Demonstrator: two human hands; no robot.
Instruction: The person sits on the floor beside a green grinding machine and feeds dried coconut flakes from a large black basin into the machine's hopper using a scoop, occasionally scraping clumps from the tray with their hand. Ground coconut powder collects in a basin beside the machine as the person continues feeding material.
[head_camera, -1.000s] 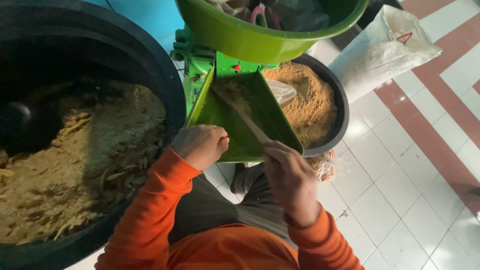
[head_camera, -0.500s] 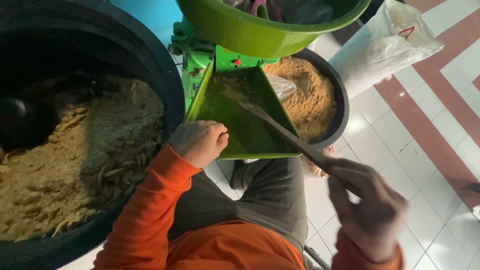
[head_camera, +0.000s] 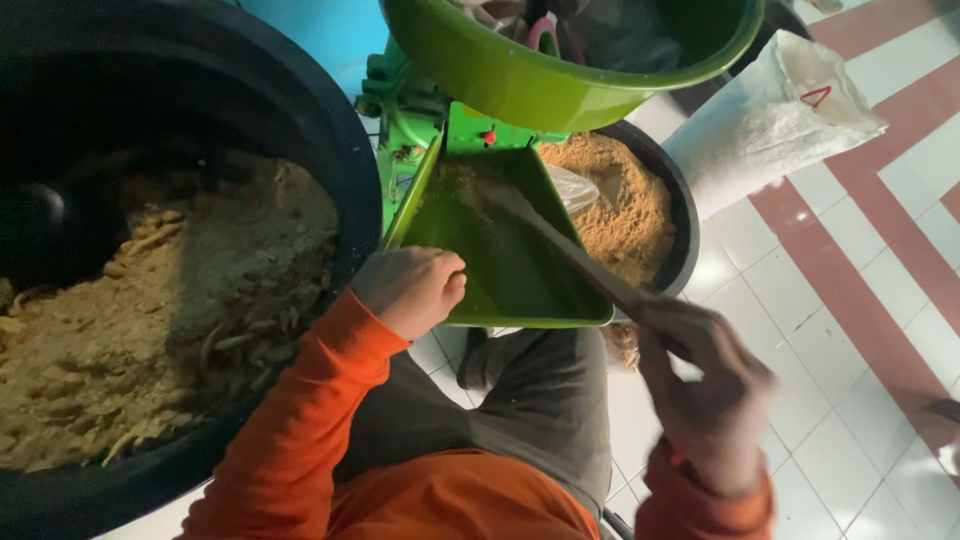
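My left hand is closed on the near left edge of a green metal chute tray that slopes out of a green grinding machine. My right hand, blurred by motion, grips the end of a long flat stick. The stick's far end lies in the tray among brown powder. Orange sleeves cover both arms.
A big black tub of coarse brown meal and husk pieces fills the left. A smaller black basin of fine brown powder sits behind the tray. A green hopper bowl hangs above. A white sack lies on the tiled floor at right.
My right hand with the stick has pulled back toward me and to the right, then shifted slightly up. The left hand has stayed on the tray's edge.
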